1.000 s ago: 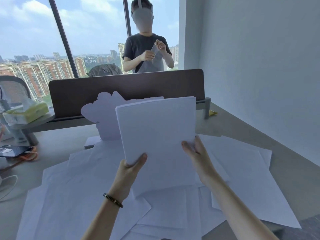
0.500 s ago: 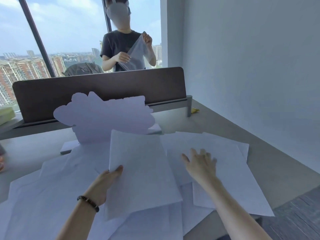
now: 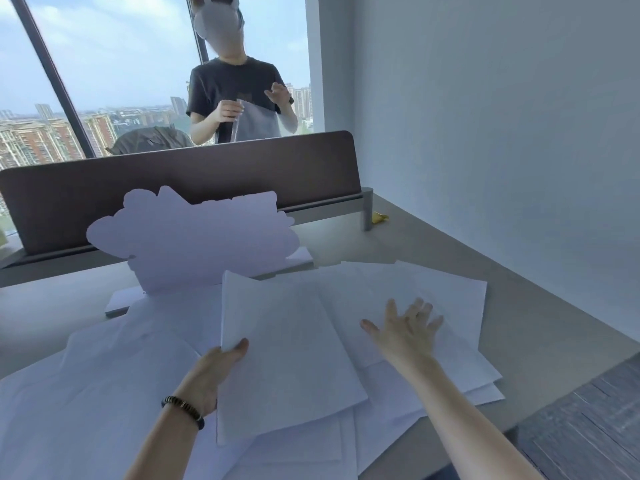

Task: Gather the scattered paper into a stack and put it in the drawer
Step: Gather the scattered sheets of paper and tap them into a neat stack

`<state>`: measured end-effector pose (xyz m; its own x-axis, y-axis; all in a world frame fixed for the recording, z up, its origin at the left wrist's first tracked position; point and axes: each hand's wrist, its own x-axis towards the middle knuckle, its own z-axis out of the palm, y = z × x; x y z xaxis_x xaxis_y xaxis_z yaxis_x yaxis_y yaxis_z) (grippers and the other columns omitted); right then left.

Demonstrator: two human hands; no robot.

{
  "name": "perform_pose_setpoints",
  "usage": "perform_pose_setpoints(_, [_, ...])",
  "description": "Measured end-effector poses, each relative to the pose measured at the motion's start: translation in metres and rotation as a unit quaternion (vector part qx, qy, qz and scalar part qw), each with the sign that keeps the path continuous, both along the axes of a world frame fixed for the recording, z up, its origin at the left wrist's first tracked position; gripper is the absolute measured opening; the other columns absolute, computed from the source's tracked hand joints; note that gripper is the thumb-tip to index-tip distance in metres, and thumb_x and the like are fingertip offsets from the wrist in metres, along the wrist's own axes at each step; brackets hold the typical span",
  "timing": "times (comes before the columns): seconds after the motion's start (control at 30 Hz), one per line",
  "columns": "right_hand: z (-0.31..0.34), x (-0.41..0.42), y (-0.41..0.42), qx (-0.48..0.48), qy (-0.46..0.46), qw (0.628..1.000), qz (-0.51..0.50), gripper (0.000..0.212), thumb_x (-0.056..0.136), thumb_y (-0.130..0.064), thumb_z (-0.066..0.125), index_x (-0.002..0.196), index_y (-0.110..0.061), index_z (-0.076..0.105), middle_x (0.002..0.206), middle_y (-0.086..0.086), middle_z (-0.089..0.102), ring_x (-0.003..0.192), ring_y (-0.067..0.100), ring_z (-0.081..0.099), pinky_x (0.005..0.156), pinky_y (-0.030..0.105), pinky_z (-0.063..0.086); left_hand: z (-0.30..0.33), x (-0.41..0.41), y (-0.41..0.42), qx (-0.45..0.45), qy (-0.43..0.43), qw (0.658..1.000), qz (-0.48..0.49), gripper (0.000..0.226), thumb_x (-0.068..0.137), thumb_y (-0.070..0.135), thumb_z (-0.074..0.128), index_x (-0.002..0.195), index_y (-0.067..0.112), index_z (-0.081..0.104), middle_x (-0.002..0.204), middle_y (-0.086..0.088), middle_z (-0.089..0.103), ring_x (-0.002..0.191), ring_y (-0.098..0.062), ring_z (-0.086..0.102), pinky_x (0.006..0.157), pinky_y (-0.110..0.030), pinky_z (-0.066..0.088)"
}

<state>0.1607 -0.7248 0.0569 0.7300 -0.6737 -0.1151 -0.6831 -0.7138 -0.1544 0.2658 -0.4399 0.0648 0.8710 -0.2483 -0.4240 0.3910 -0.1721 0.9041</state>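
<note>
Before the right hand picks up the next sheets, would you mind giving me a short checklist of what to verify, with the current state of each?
1. Left hand grips the gathered stack: ok, thumb on top at its left edge.
2. Right hand is free to grab: ok, open, fingers spread, palm down over the loose sheets on the right.
3. Right hand already touches those sheets: cannot tell.
4. Stack edges are squared: not ok, the stack lies skewed over the scattered sheets beneath.
5. All paper is gathered: not ok, many sheets are spread over the desk.
6. Drawer is open and reachable: cannot tell, no drawer is in view.
</note>
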Motion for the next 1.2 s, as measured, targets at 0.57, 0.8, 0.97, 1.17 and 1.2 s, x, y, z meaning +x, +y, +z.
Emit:
perform_pose_setpoints(0.57, [0.022, -0.015, -0.045, 0.065, 0.042, 0.996, -0.042, 0.085, 0.076, -0.068, 0.066, 0.140, -0.021, 0.038, 0.146, 0.017, 0.041, 0.138, 0.037, 0.035, 0.111, 0.051, 0.033, 0.002, 0.001, 0.006, -0.052, -0.004, 0.999, -0.015, 0.023, 0.096, 0.023, 0.062, 0.102, 0.003, 0.070, 0.086, -0.014, 0.079, 0.080, -0.032, 0.073, 0.069, -0.040, 0.058])
perform_pose_setpoints(0.8, [0.027, -0.019, -0.058, 0.077, 0.007, 0.994, -0.073, 0.085, 0.074, -0.060, 0.076, 0.138, -0.019, 0.039, 0.141, 0.016, 0.041, 0.133, 0.033, 0.041, 0.104, 0.041, 0.039, -0.004, 0.002, 0.007, -0.058, 0.012, 0.998, -0.012, 0.024, 0.096, 0.022, 0.063, 0.106, 0.001, 0.068, 0.095, -0.020, 0.076, 0.088, -0.037, 0.071, 0.073, -0.044, 0.058])
perform_pose_setpoints(0.97, [0.028, -0.023, -0.070, 0.154, -0.052, 0.980, -0.117, 0.072, 0.078, -0.051, 0.076, 0.133, -0.013, 0.047, 0.136, 0.009, 0.054, 0.125, 0.031, 0.054, 0.099, 0.037, 0.043, -0.006, 0.005, 0.006, -0.059, 0.016, 0.998, -0.017, 0.027, 0.095, 0.022, 0.064, 0.110, 0.000, 0.068, 0.104, -0.024, 0.075, 0.091, -0.039, 0.071, 0.078, -0.047, 0.058])
perform_pose_setpoints(1.17, [0.015, -0.024, -0.084, 0.224, -0.203, 0.942, -0.149, 0.037, 0.083, -0.024, 0.077, 0.107, 0.000, 0.063, 0.103, 0.014, 0.067, 0.084, 0.030, 0.063, 0.065, 0.029, 0.046, -0.013, 0.009, 0.007, -0.059, 0.017, 0.998, -0.016, 0.032, 0.093, 0.022, 0.065, 0.113, -0.003, 0.068, 0.104, -0.024, 0.075, 0.093, -0.040, 0.071, 0.087, -0.051, 0.056])
perform_pose_setpoints(1.2, [0.014, -0.025, -0.086, 0.222, -0.239, 0.931, -0.162, 0.030, 0.085, -0.021, 0.074, 0.103, 0.002, 0.066, 0.096, 0.014, 0.067, 0.080, 0.029, 0.063, 0.065, 0.029, 0.047, -0.013, 0.009, 0.007, -0.060, 0.016, 0.998, -0.015, 0.032, 0.093, 0.021, 0.065, 0.114, -0.003, 0.067, 0.104, -0.025, 0.074, 0.094, -0.040, 0.071, 0.087, -0.050, 0.056])
